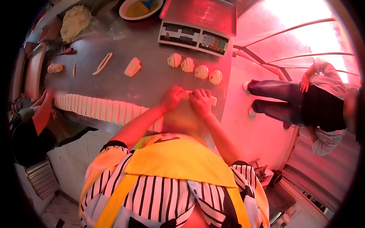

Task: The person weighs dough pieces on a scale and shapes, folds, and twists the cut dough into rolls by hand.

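Near the table's front right, my left hand (172, 98) has its fingers curled over one end of a pale dough strip (213, 101). My right hand (200, 102) is bent over the same strip, whose far end sticks out to the right of it. My fingers hide most of the part between the hands. Just beyond them, several rolled dough pieces (187, 65) with ridged tops sit in a slanting row. A long row of cut dough slices (100, 109) lies along the front edge, to the left of my hands and partly behind my left forearm.
A scale (194, 37) with a metal tray stands at the back, beside a bowl (140, 9) of yellow liquid holding a blue tool. A dough lump (75, 22) and loose dough pieces (132, 67) lie leftward. One person (311, 98) stands right; another person's arm (43, 112) reaches in left.
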`<state>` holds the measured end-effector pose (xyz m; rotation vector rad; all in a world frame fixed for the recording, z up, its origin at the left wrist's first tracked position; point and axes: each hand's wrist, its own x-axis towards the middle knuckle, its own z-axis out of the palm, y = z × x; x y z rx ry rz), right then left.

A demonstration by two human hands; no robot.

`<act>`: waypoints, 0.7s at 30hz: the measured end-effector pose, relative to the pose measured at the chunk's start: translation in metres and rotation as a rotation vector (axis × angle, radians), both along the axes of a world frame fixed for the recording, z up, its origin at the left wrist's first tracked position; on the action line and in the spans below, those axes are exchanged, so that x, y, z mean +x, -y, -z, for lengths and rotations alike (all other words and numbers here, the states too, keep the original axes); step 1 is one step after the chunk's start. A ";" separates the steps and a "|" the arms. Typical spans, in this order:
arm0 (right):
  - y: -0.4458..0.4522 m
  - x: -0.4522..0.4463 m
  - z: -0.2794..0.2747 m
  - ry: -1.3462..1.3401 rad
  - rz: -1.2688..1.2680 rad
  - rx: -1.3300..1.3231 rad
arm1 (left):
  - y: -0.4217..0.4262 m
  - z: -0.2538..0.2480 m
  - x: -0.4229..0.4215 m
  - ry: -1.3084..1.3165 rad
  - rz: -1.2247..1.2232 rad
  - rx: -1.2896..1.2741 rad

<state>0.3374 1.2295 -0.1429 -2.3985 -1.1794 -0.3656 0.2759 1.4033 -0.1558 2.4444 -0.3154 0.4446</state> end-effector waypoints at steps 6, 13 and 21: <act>0.009 -0.003 0.000 -0.093 0.008 -0.113 | -0.001 -0.017 0.002 0.066 0.107 0.206; 0.073 -0.014 -0.022 -0.474 0.550 -0.102 | 0.010 -0.011 -0.014 0.030 0.098 0.278; 0.068 0.006 -0.020 -0.785 0.557 -0.089 | 0.020 -0.013 -0.012 -0.003 0.108 0.468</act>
